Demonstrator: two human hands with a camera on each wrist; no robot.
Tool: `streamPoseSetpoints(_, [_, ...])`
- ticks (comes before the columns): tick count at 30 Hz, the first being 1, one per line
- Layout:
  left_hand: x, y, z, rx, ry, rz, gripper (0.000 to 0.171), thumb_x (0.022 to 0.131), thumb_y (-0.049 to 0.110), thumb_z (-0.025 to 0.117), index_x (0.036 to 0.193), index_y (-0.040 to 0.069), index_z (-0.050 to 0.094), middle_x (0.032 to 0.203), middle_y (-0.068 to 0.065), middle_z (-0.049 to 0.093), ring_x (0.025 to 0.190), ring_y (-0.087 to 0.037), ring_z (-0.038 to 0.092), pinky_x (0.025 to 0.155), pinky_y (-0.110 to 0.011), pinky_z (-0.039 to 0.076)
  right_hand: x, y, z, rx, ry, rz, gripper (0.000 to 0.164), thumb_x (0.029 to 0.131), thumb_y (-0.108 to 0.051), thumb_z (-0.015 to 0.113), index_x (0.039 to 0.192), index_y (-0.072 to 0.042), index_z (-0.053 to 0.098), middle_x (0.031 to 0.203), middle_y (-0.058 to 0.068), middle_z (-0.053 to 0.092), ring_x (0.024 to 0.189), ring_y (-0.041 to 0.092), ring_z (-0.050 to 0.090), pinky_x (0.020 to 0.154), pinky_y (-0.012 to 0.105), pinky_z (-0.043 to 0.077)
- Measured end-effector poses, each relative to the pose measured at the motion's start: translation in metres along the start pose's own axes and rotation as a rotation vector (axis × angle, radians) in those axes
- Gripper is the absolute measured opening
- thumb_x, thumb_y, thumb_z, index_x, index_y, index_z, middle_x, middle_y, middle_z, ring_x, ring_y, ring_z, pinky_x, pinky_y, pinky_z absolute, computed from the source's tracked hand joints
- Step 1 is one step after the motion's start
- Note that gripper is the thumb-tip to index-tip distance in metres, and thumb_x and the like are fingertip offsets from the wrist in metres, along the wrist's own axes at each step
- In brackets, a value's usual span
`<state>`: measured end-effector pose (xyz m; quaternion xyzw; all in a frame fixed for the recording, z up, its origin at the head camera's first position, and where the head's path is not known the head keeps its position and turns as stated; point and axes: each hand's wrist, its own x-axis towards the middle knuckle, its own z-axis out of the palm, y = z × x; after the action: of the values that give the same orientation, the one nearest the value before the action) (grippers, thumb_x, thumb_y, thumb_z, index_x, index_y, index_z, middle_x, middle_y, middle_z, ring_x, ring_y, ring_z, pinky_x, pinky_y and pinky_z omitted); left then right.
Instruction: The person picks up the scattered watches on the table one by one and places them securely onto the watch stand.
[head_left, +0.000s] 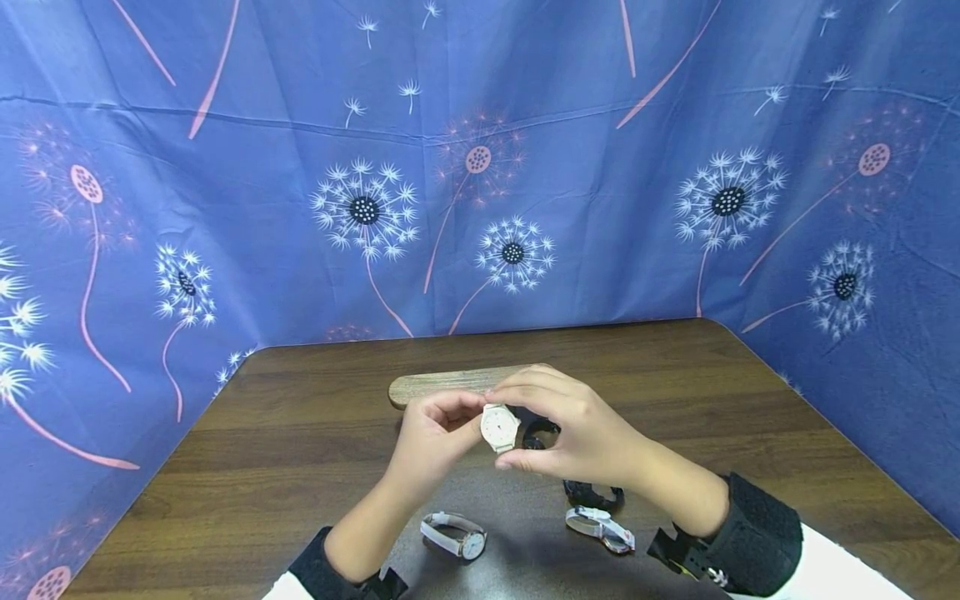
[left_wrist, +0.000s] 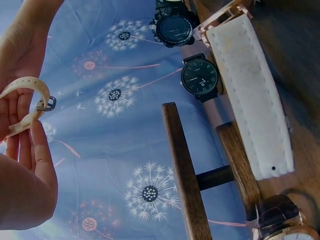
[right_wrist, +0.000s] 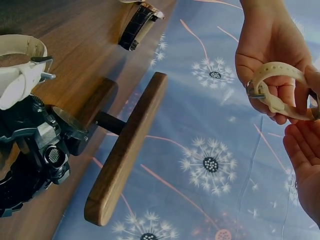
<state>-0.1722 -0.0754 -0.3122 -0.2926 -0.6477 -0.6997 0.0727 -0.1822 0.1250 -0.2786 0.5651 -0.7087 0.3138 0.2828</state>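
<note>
A cream wristwatch [head_left: 499, 427] with a round white dial is held up above the table between both hands, its dial turned toward the head view. My right hand [head_left: 581, 421] grips it from the right, thumb at the lower end of the case and fingers at the top. From the left side, my left hand [head_left: 431, 437] pinches it between thumb and fingers. The strap [left_wrist: 30, 84] forms a closed loop through its dark buckle [left_wrist: 47, 104] in the left wrist view. Both palms face the wall in the wrist views.
On the brown table [head_left: 285, 433] lie a white-strapped watch [head_left: 453, 536] at left and another white watch [head_left: 600, 529] at right. Behind the latter sits a chunky black watch [head_left: 592, 497], then a black-dial watch [left_wrist: 200, 77]. A wooden bar stand [head_left: 442, 383] stands at the back.
</note>
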Motion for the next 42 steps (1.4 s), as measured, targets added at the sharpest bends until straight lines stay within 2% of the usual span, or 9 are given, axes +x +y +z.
streamPoseSetpoints(3, [0.000, -0.001, 0.000, 0.020, 0.004, 0.011, 0.015, 0.085, -0.005, 0.067, 0.095, -0.017, 0.065, 0.088, -0.008, 0.071, 0.080, -0.009, 0.065, 0.072, -0.022, 0.056, 0.000, 0.001, 0.000, -0.006, 0.005, -0.013, 0.052, 0.075, -0.025, 0.085, 0.117, 0.000, 0.065, 0.114, 0.008, 0.066, 0.109, 0.025, 0.060, 0.101, 0.030, 0.046])
streamPoseSetpoints(7, [0.000, -0.002, 0.000, 0.037, 0.049, -0.009, 0.016, 0.084, -0.004, 0.069, 0.096, -0.015, 0.067, 0.092, -0.020, 0.071, 0.083, -0.012, 0.067, 0.074, -0.024, 0.057, -0.001, 0.002, 0.001, -0.007, 0.015, -0.020, 0.051, 0.074, -0.023, 0.086, 0.115, 0.000, 0.066, 0.112, 0.008, 0.066, 0.108, 0.025, 0.061, 0.100, 0.029, 0.046])
streamPoseSetpoints(11, [0.001, -0.004, -0.002, 0.035, 0.077, -0.022, 0.019, 0.084, -0.003, 0.071, 0.098, -0.015, 0.068, 0.096, -0.022, 0.070, 0.086, -0.015, 0.068, 0.078, -0.026, 0.057, -0.003, 0.004, 0.001, -0.002, 0.025, -0.010, 0.051, 0.073, -0.023, 0.087, 0.113, 0.000, 0.066, 0.112, 0.008, 0.066, 0.108, 0.025, 0.061, 0.100, 0.029, 0.046])
streamPoseSetpoints(16, [0.003, -0.006, -0.005, 0.005, 0.053, 0.012, 0.021, 0.084, -0.006, 0.070, 0.102, -0.016, 0.066, 0.102, -0.026, 0.069, 0.092, -0.015, 0.069, 0.083, -0.029, 0.057, -0.005, 0.006, 0.000, -0.017, 0.031, 0.028, 0.052, 0.072, -0.024, 0.087, 0.114, -0.001, 0.066, 0.113, 0.008, 0.066, 0.110, 0.024, 0.060, 0.101, 0.028, 0.045])
streamPoseSetpoints(20, [0.005, -0.006, -0.008, 0.014, 0.041, 0.026, 0.021, 0.084, -0.006, 0.070, 0.102, -0.016, 0.067, 0.101, -0.027, 0.069, 0.093, -0.015, 0.069, 0.084, -0.031, 0.057, -0.006, 0.010, -0.001, -0.016, 0.038, 0.065, 0.051, 0.073, -0.026, 0.086, 0.114, -0.002, 0.066, 0.113, 0.006, 0.067, 0.108, 0.022, 0.061, 0.099, 0.027, 0.046])
streamPoseSetpoints(23, [0.005, -0.006, -0.010, 0.056, 0.044, 0.016, 0.020, 0.085, -0.004, 0.071, 0.101, -0.014, 0.068, 0.100, -0.025, 0.070, 0.091, -0.015, 0.070, 0.083, -0.031, 0.057, -0.008, 0.013, -0.002, -0.009, 0.042, 0.085, 0.051, 0.074, -0.026, 0.086, 0.113, -0.002, 0.066, 0.113, 0.007, 0.067, 0.107, 0.021, 0.061, 0.097, 0.026, 0.048])
streamPoseSetpoints(29, [0.006, -0.006, -0.019, 0.148, 0.065, -0.033, 0.020, 0.084, 0.000, 0.073, 0.101, -0.010, 0.071, 0.100, -0.019, 0.072, 0.092, -0.014, 0.069, 0.081, -0.029, 0.057, -0.014, 0.027, -0.005, 0.005, 0.047, 0.133, 0.051, 0.071, -0.020, 0.087, 0.113, -0.001, 0.066, 0.113, 0.008, 0.067, 0.104, 0.019, 0.062, 0.088, 0.024, 0.052])
streamPoseSetpoints(36, [0.010, -0.006, -0.034, 0.234, 0.100, -0.097, 0.018, 0.084, 0.004, 0.074, 0.100, -0.005, 0.074, 0.100, -0.019, 0.072, 0.088, -0.013, 0.070, 0.078, -0.027, 0.058, -0.027, 0.050, -0.010, -0.030, 0.083, 0.151, 0.056, 0.062, -0.008, 0.089, 0.113, -0.002, 0.066, 0.106, 0.008, 0.068, 0.086, 0.015, 0.063, 0.075, 0.023, 0.055])
streamPoseSetpoints(42, [0.013, -0.007, -0.049, 0.226, 0.082, -0.110, 0.020, 0.091, 0.003, 0.066, 0.106, -0.010, 0.070, 0.103, -0.020, 0.071, 0.094, -0.021, 0.070, 0.080, -0.030, 0.058, -0.042, 0.068, -0.019, -0.080, 0.065, 0.313, 0.055, 0.063, -0.011, 0.091, 0.113, -0.007, 0.069, 0.102, -0.002, 0.068, 0.085, 0.010, 0.061, 0.074, 0.027, 0.053])
